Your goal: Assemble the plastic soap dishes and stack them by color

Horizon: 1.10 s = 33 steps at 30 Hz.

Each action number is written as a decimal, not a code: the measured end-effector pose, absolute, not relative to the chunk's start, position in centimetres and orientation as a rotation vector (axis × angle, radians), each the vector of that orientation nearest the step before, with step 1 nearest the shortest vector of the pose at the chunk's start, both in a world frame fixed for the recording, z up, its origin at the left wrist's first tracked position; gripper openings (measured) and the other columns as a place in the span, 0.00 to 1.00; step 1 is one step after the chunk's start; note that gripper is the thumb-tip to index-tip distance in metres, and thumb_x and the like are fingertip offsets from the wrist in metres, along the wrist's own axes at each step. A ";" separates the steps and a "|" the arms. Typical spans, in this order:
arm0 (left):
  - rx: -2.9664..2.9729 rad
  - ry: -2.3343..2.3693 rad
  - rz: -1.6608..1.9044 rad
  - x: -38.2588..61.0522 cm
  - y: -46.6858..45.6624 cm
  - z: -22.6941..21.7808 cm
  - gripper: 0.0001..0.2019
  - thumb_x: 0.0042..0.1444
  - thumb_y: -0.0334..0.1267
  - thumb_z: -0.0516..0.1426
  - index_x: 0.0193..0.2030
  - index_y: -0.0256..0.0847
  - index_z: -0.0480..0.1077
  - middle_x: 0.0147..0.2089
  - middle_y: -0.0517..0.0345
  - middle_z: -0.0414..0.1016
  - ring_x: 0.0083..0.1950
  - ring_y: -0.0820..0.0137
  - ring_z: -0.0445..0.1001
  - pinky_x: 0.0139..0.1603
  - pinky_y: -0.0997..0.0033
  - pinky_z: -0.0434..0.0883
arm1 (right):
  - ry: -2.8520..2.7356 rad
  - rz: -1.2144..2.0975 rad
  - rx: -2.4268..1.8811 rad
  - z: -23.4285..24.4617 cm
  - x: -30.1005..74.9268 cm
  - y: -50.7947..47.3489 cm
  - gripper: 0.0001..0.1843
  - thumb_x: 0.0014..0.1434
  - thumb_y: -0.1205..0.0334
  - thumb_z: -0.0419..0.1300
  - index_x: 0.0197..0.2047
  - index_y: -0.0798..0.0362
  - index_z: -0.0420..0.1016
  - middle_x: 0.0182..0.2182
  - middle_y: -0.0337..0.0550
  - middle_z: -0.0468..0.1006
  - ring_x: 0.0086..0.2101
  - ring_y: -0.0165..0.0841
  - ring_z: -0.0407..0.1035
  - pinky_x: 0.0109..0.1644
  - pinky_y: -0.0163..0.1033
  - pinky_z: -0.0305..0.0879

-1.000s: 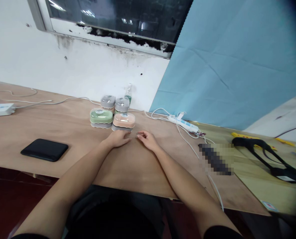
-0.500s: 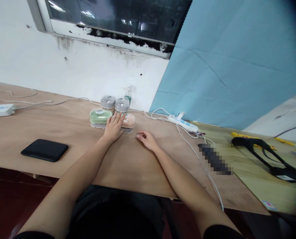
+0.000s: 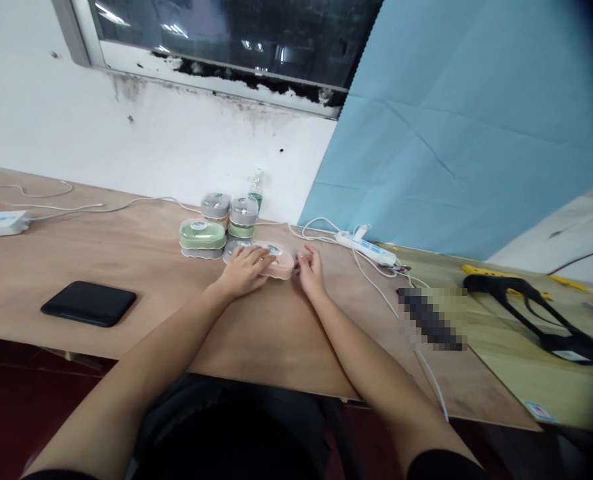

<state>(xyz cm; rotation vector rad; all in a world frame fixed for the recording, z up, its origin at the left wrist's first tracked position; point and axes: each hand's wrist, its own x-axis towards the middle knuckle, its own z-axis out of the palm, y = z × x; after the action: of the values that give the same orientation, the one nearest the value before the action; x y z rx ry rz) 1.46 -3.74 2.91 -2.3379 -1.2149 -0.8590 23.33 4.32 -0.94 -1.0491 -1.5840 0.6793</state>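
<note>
The left hand (image 3: 248,270) has swung toward the right since half a second ago, its fingers narrowed over the pink box (image 3: 282,265) and holding it. That box, which sat on the gray box (image 3: 230,253), has shifted right and nearer, and the gray box's top now shows just beyond the left fingers. Whether the pink box touches the surface (image 3: 271,333) I cannot tell. The right hand (image 3: 310,272) has risen to the pink box's right end; its fingers are loosely curled, moderately apart, their contact with it unclear.

Far left of the fingers lie a white power strip (image 3: 1,223) and, nearer, a black flat case (image 3: 89,303). Just left of the left fingers is the green box (image 3: 202,235), standing on a gray one. Beyond these fingers, two gray-topped stacks (image 3: 244,210) and a clear bottle (image 3: 256,189) close off the far side. Right of the right fingers come a second power strip (image 3: 369,250) with looping cables, a pixelated dark object (image 3: 432,321) and a black strap (image 3: 536,320).
</note>
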 end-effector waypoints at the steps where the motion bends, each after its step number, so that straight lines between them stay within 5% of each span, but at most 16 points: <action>1: -2.378 -1.157 -0.836 1.9 -3.9 2.8 0.23 0.59 0.40 0.52 0.62 0.45 0.62 0.61 0.49 0.66 0.62 0.57 0.61 0.57 0.54 0.54 | -1.527 0.681 -1.028 -0.8 23.6 4.4 0.33 0.60 0.42 0.49 0.62 0.52 0.52 0.41 0.47 0.75 0.33 0.33 0.70 0.34 0.37 0.67; 6: -2.504 -1.040 -0.779 3.0 -4.3 2.1 0.23 0.60 0.40 0.51 0.62 0.43 0.62 0.61 0.48 0.66 0.61 0.57 0.62 0.56 0.55 0.56 | -1.514 0.835 -0.847 -0.1 24.1 3.9 0.33 0.58 0.39 0.51 0.60 0.50 0.57 0.46 0.48 0.76 0.40 0.35 0.72 0.47 0.42 0.68; 12: -2.660 -1.059 -0.764 3.0 -4.3 1.8 0.24 0.55 0.47 0.55 0.56 0.38 0.66 0.57 0.45 0.68 0.57 0.56 0.64 0.54 0.57 0.61 | -1.712 0.958 -0.885 0.4 23.9 2.8 0.26 0.53 0.39 0.59 0.43 0.53 0.73 0.37 0.48 0.80 0.38 0.39 0.74 0.43 0.43 0.71; 21: -2.738 -1.114 -0.864 3.3 -4.0 1.5 0.44 0.50 0.62 0.56 0.68 0.40 0.50 0.69 0.41 0.53 0.69 0.52 0.51 0.64 0.49 0.55 | -1.847 0.668 -0.901 0.6 23.4 2.2 0.20 0.58 0.45 0.57 0.33 0.53 0.78 0.30 0.44 0.80 0.32 0.37 0.74 0.38 0.41 0.70; 26: -2.691 -1.075 -1.013 3.0 -3.5 1.3 0.36 0.58 0.57 0.52 0.68 0.39 0.49 0.69 0.40 0.51 0.70 0.55 0.49 0.65 0.49 0.56 | -1.674 0.652 -0.756 1.4 23.0 1.1 0.25 0.60 0.41 0.52 0.37 0.53 0.79 0.42 0.49 0.80 0.43 0.41 0.74 0.44 0.44 0.72; 29: -2.655 -0.981 -1.195 2.8 -3.7 1.7 0.33 0.61 0.52 0.51 0.68 0.38 0.48 0.69 0.38 0.50 0.71 0.57 0.48 0.66 0.49 0.56 | -1.683 0.636 -0.584 2.3 22.2 -0.5 0.33 0.57 0.35 0.51 0.53 0.52 0.71 0.57 0.52 0.69 0.55 0.45 0.66 0.51 0.47 0.70; 33: -2.576 -1.028 -1.634 3.2 -4.5 2.5 0.27 0.64 0.48 0.49 0.66 0.40 0.52 0.66 0.42 0.59 0.67 0.60 0.56 0.65 0.52 0.58 | -1.878 0.439 -0.578 2.6 20.9 -2.0 0.55 0.50 0.29 0.54 0.70 0.49 0.37 0.69 0.51 0.42 0.65 0.46 0.47 0.64 0.52 0.56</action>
<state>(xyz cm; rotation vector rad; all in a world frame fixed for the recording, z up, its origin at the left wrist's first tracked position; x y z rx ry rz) 3.18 -4.53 2.54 -2.5756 -1.0282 -1.6343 20.87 -2.00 2.61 -0.5784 -1.8778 0.4388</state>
